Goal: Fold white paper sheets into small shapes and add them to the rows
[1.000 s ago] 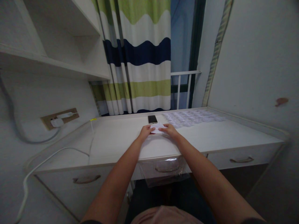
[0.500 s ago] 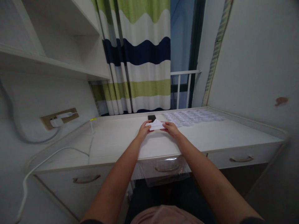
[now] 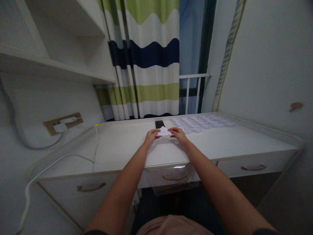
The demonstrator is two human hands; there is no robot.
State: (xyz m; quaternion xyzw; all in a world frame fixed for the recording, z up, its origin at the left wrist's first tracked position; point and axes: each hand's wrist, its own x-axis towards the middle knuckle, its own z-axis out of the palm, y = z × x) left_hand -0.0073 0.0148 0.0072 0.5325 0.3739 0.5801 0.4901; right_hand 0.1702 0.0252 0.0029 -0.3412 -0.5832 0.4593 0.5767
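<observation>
Between both hands is a small folded white paper [image 3: 163, 132] with a pointed top edge, held just above the desk. My left hand [image 3: 152, 136] pinches its left end, thumb on the near side. At the right end, my right hand [image 3: 178, 134] grips it with thumb and fingers closed. Just behind the paper a black phone-like object [image 3: 159, 124] lies flat. To the right of it, many folded white paper pieces [image 3: 201, 123] are laid out in rows on the desk.
The white desk [image 3: 117, 143] has raised edges at the sides and back. A white cable [image 3: 66, 156] crosses its left end near a wall socket [image 3: 64, 124]. A clear plastic bag [image 3: 171, 182] hangs at the front edge over a drawer. A striped curtain [image 3: 156, 75] hangs behind.
The paper's pointed top now looks lower and flatter, as the paper tilts in my fingers. Both hands have shifted their grip slightly and stay in nearly the same place.
</observation>
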